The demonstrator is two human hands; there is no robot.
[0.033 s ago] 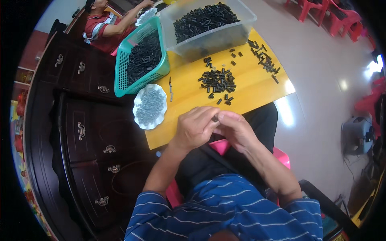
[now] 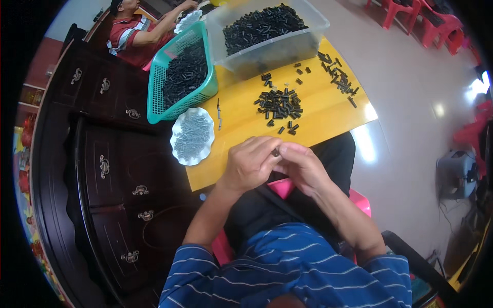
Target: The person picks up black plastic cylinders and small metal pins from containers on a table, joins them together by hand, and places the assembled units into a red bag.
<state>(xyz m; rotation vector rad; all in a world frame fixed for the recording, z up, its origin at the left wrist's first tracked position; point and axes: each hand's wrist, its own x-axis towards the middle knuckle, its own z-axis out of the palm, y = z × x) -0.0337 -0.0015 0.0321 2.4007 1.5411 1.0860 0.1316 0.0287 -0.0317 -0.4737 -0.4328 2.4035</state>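
My left hand [image 2: 251, 162] and my right hand [image 2: 304, 165] meet over my lap, just off the near edge of the yellow table [image 2: 241, 136]. Between their closed fingertips sits a small dark cylindrical piece [image 2: 276, 152], mostly hidden by the fingers. Beyond them lies a loose pile of short black cylindrical pieces [image 2: 280, 104]. To the left of my left hand stands a white scalloped dish [image 2: 177, 149] filled with many small thin silvery pieces. A slim dark and metal piece [image 2: 219, 115] rests beside the dish.
A green basket [image 2: 154, 97] and a clear plastic bin [image 2: 282, 59], both full of black pieces, stand at the far side. More black pieces [image 2: 339, 77] lie along the right edge. Across the table sits another person [image 2: 136, 38]. Dark drawers [image 2: 118, 164] flank my left.
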